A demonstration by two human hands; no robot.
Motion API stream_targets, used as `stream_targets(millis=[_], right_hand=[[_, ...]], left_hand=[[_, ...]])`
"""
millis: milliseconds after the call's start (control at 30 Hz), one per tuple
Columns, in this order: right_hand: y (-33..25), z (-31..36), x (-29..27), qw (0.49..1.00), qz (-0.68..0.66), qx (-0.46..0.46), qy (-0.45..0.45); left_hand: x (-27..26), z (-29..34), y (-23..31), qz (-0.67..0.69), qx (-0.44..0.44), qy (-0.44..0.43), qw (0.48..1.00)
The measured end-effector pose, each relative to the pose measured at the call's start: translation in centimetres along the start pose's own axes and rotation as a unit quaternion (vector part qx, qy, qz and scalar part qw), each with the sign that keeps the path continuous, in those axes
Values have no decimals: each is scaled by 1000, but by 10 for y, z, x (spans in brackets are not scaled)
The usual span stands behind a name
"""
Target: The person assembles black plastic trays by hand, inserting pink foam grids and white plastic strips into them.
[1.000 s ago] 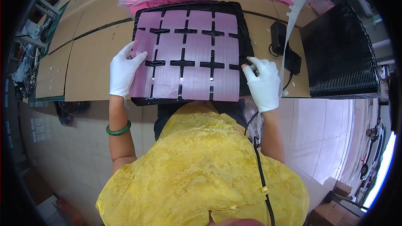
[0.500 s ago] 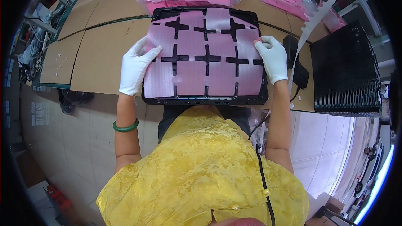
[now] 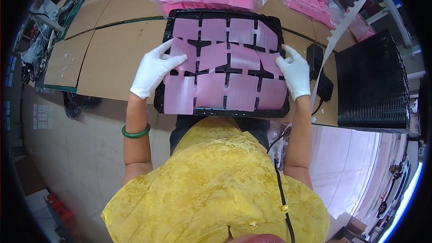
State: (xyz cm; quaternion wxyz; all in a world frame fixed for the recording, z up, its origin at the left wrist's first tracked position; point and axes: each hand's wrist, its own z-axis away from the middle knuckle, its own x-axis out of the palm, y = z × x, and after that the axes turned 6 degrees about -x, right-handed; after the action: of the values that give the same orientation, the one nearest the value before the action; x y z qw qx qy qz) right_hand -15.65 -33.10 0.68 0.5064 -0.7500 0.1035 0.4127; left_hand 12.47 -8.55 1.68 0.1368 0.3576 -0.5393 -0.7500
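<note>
My two gloved hands have moved inward onto the pink sheets: the left hand (image 3: 155, 68) now presses flat on the left ones, the right hand (image 3: 294, 69) grips the right edge of the black tray (image 3: 180, 15), which lies on the cardboard-covered table (image 3: 117, 58) before me.

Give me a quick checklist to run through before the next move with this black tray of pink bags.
1. Left hand on the left edge of the black tray: ok, gloved fingers lie over the pink bags.
2. Right hand on the right edge: ok.
3. Bags flat in their pockets: not ok, several middle ones lie skewed and lifted.
4. Tray fully on the cardboard-covered table: not ok, its near edge overhangs toward the body.
5. Room to the right: cannot tell, a black adapter and stacked black trays lie close.
</note>
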Motion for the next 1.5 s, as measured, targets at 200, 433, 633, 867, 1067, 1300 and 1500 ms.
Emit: stream_targets(millis=[200, 433, 633, 867, 1067, 1300, 1500], right_hand=[[-9, -14, -4, 986, -122, -24, 111], [-4, -11, 2, 963, -207, -65, 160], [14, -10, 8, 969, -229, -23, 94], [-5, 29, -19, 958, -277, 42, -55], [2, 33, -28, 961, -272, 44, -32], [-65, 23, -61, 914, -299, -158, 225], [-25, 30, -34, 947, -274, -65, 154]], left_hand=[[5, -1, 16, 113, 50, 14, 992], [7, 0, 9, 179, 131, 38, 974], [7, -7, -13, 173, 114, 123, 970], [-2, 23, 19, 87, -16, -81, 993], [-14, 19, 26, 75, -38, -145, 986], [-19, 38, 81, 200, 166, 6, 966], [-13, 20, 40, 177, 50, -49, 982]])
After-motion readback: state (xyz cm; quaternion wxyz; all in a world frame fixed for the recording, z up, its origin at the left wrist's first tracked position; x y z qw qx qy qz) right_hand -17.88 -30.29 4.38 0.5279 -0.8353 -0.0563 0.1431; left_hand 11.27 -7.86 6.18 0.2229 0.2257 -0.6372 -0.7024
